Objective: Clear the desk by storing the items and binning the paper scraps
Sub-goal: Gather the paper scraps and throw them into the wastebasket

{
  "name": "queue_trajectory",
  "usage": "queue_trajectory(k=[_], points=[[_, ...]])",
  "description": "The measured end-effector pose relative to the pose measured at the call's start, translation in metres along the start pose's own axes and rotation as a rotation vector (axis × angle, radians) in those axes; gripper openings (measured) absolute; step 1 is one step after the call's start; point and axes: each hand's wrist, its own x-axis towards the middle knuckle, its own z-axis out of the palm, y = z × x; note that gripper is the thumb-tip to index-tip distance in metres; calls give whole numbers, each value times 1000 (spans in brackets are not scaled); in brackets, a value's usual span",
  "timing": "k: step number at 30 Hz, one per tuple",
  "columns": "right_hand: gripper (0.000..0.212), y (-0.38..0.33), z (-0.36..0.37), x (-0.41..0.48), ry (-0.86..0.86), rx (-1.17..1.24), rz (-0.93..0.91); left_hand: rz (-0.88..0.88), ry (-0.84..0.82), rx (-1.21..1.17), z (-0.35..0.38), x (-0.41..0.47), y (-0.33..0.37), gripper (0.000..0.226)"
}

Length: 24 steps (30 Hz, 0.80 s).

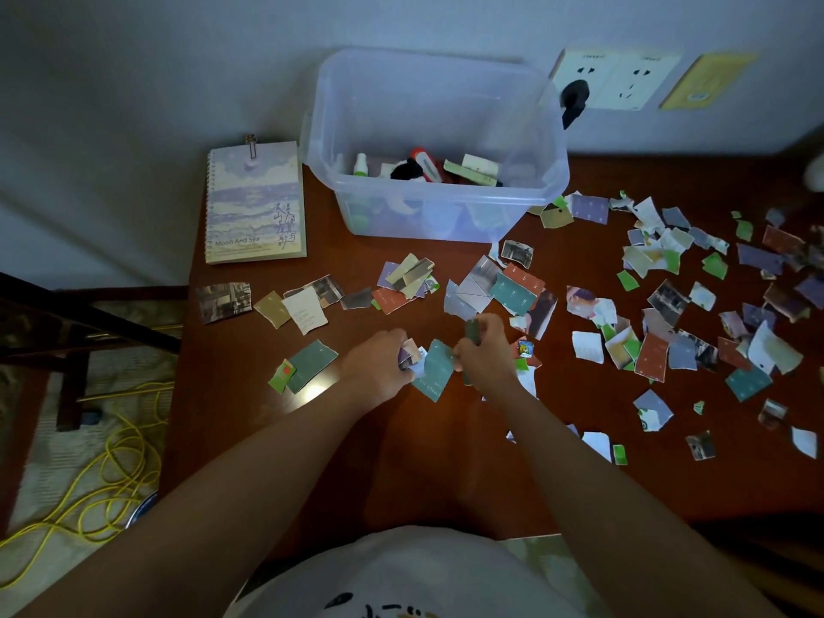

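Listing from the left, we take the clear storage box [446,191] as our reference point.

- Yellow cable [111,461]: coiled on the floor, well left of the box.
- Spiral notebook [255,202], titled "Moon And Sea": flat on the desk [401,461], just left of the box, with a clip on its top edge.
- Torn paper scraps [410,278]: a loose row on the desk in front of the box.
- Left hand [379,363]: in front of the box, nearer to us. We see its fingers curled round a small wad of scraps [411,355].
- Teal scrap [434,370]: on the desk in front of the box, between the two hands.
- Right hand [484,350]: in front of the box, fingers curled, pinching a dark green scrap [472,330].
- The box itself: open-topped, at the back of the desk by the wall, holding bottles and small articles.
- Further scraps [669,305]: scattered thickly on the desk to the right of the box.
- Wall sockets [615,80]: above and right of the box, with a black plug [575,98] in one.
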Motion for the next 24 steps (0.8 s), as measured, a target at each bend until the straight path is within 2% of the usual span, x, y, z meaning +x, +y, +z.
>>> queue_trajectory(k=[3,6,8,12,14,20,24], points=[[26,1,4,-4,-68,-154,-48,15,10,22,1,-3,0,36],[22,5,9,-6,-112,-399,-35,25,37,41,1,-9,1,37],[26,6,10,-7,-107,-474,-15,24,46,43,1,-12,3,35],[60,10,12,-13,-73,-543,-48,2,42,34,1,-19,6,26],[67,12,14,-15,-56,-547,-51,-40,51,-26,1,-23,6,23],[70,7,21,-19,-22,-622,-44,-235,85,-343,5,-34,-7,20],[57,1,21,-24,-57,-676,-58,-257,94,-442,8,-41,-14,25]])
